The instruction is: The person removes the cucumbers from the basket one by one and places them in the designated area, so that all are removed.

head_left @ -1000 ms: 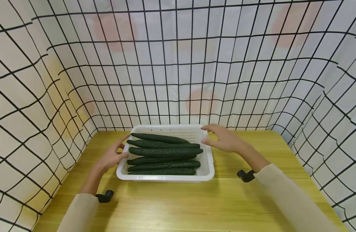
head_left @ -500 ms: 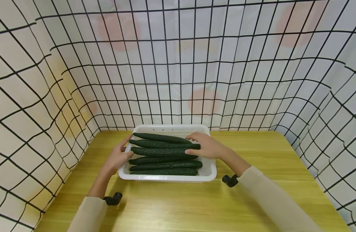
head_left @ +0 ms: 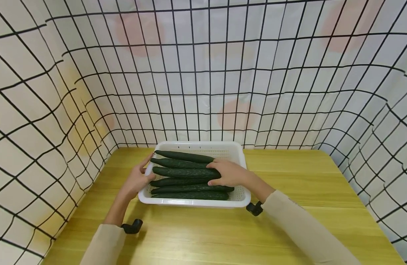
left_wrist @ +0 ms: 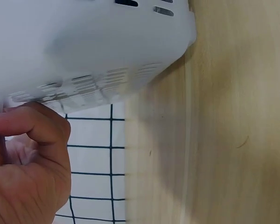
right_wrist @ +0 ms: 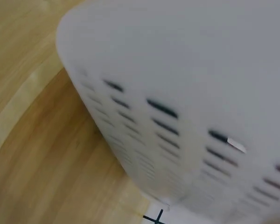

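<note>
A white plastic basket [head_left: 190,202] holds several dark green cucumbers lying side by side. My left hand [head_left: 137,181] grips the basket's left rim, with the thumb over the edge near the cucumber ends. In the left wrist view the curled fingers of that hand [left_wrist: 32,158] are beside the slotted basket wall [left_wrist: 107,37]. Reaching over the right rim, my right hand [head_left: 232,173] holds the right end of a middle cucumber [head_left: 180,172] between thumb and fingers. The right wrist view shows the basket's slotted side [right_wrist: 177,60], while the hand itself is almost wholly out of it.
The basket stands on a yellowish wooden table [head_left: 190,235], near its back edge. Black wire grid panels [head_left: 203,81] rise at the back and on both sides, with white patterned sheeting behind them.
My right hand has moved left from the basket's right rim, down onto the middle cucumber, and taken hold of its right end. My left hand stays at the left rim.
</note>
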A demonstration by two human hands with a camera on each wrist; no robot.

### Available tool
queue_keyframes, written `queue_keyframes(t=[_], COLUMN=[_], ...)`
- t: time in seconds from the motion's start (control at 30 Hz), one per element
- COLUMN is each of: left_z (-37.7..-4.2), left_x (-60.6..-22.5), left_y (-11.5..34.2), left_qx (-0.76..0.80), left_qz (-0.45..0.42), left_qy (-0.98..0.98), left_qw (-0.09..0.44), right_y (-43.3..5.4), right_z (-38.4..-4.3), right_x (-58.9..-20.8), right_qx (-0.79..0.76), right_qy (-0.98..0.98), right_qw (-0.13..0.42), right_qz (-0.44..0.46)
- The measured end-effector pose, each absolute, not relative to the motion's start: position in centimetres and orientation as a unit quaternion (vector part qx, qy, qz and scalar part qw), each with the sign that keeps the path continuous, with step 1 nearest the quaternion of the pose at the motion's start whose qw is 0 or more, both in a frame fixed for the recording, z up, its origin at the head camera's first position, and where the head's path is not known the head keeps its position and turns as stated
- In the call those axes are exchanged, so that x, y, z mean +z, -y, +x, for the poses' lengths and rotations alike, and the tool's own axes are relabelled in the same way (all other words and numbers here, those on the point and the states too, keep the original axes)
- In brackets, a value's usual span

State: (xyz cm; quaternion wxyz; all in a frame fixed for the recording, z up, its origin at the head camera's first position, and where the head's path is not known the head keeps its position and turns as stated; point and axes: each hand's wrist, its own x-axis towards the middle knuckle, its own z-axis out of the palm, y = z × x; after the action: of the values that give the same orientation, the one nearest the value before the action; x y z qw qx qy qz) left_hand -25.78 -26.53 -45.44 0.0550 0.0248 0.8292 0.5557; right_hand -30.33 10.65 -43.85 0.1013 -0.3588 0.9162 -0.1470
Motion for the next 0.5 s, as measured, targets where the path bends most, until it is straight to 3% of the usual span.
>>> queue_keyframes(t=[0.27, 0.5], left_z=[-25.8, -25.8], left_x=[-45.4, -45.3], left_y=[26.4, 26.2], left_qx=[0.57, 0.571], left_qz=[0.013, 0.01], left_qy=[-0.819, -0.819], left_qw=[0.062, 0.055], right_y=[-9.4, -9.0], right_z=[-30.3, -30.2], right_x=[-44.4, -44.2], right_qx=[-0.142, -0.17], right_qy=[-0.926, -0.911], right_qw=[0.077, 0.087], right_qz=[-0.342, -0.365])
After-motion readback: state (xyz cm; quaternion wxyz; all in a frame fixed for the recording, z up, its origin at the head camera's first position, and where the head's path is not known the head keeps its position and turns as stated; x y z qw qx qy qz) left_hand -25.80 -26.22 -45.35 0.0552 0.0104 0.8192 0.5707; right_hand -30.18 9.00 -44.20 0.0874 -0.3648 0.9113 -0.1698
